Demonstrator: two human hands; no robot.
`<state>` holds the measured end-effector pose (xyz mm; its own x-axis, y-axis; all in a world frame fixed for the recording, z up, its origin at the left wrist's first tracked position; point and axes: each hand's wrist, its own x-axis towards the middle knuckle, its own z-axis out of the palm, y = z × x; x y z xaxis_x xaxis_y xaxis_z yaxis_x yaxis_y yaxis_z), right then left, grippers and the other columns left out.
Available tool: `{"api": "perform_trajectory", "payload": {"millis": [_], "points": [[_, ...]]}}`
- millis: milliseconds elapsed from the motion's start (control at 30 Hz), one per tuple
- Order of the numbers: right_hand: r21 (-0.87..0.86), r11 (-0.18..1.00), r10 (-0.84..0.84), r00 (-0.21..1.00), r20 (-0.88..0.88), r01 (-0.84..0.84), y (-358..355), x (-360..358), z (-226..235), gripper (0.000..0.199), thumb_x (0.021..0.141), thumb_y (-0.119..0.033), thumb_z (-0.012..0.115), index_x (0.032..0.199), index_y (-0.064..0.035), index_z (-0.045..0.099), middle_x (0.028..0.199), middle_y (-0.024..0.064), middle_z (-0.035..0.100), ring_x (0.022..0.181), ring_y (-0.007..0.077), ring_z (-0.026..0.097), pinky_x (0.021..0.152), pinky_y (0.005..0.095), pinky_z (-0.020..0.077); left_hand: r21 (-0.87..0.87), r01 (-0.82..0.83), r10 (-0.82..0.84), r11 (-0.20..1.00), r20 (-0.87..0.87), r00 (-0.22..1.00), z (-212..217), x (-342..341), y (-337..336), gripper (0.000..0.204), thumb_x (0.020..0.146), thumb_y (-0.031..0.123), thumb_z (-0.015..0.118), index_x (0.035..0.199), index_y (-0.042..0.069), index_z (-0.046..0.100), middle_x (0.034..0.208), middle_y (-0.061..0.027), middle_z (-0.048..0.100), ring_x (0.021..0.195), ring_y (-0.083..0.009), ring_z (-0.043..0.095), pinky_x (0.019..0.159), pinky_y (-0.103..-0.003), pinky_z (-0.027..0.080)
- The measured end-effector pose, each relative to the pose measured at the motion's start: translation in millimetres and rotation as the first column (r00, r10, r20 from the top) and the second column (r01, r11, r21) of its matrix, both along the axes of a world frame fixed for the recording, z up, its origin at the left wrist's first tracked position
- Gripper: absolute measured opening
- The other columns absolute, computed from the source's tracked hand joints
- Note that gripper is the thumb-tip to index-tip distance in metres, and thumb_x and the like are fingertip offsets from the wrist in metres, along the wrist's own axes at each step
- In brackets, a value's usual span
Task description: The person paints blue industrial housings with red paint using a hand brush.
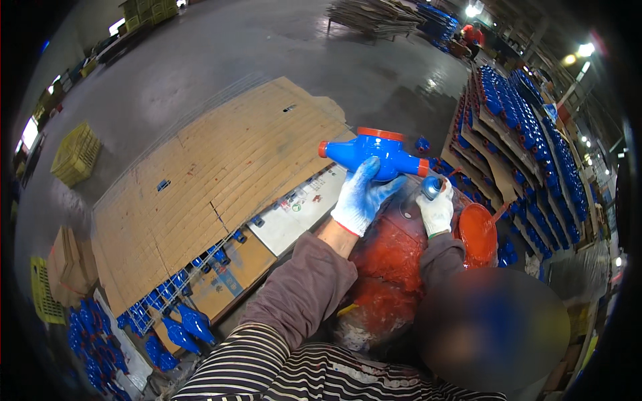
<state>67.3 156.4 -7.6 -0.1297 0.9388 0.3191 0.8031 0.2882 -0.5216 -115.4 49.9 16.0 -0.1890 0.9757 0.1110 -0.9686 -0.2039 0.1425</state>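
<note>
My left hand (363,199), in a white glove stained blue at the fingers, grips a glossy blue water meter body (374,157) from below. The body lies roughly level, with a wide red ring on top and a red rim at each pipe end. Close to its right end, my gloved right hand (438,210) is closed around a small blue cylindrical thing (433,188) with a round end; its kind does not show. Below both hands is a red-smeared, plastic-looking covering (394,254). Right of it sits a round red pan (479,234).
Left of me, a large cardboard sheet (221,180) covers a rack of blue bodies. More blue bodies (190,327) lie at lower left. Stacked cardboard layers (495,134) of them rise at right. A yellow crate (77,154) stands on the floor; a person (473,37) is far back.
</note>
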Motion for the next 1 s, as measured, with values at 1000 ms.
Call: {"api": "perform_trajectory", "payload": {"millis": [1000], "points": [[-0.184, 0.905, -0.290, 0.240, -0.926, 0.384, -157, 404, -35, 0.064, 0.073, -0.015, 0.074, 0.129, -0.0064, 0.044, 0.115, 0.0096, 0.054, 0.101, 0.0202, 0.056, 0.087, 0.0352, 0.0491, -0.155, 0.291, -0.118, 0.944, -0.983, -0.141, 5, 178, -47, 0.054, 0.085, 0.002, 0.062, 0.135, -0.004, 0.043, 0.121, -0.0161, 0.060, 0.110, -0.0207, 0.059, 0.097, -0.033, 0.044]]}}
